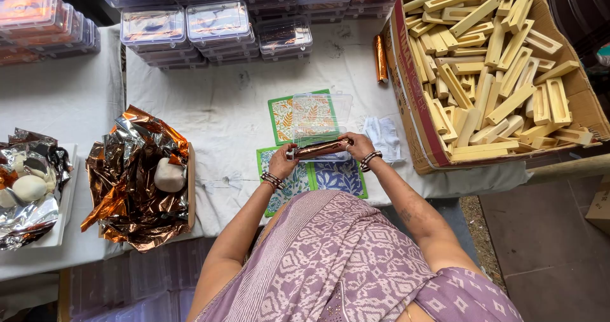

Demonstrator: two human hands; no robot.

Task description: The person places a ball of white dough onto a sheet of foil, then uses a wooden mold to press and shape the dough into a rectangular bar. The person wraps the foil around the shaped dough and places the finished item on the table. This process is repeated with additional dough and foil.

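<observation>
My left hand (281, 162) and my right hand (358, 145) each grip one end of a long copper-foil-wrapped bar (321, 148), held level over a clear plastic box (321, 115). The box rests on patterned cards, one green and orange (283, 115), one blue (338, 177), on the white cloth. Both wrists wear bangles.
A big cardboard box (416, 99) of pale wooden holders stands at the right. Stacks of clear lidded boxes (219, 26) line the far edge. Crumpled copper foil (136, 182) on a wooden tray holds a white lump at left. Another wrapped bar (380, 58) lies by the carton.
</observation>
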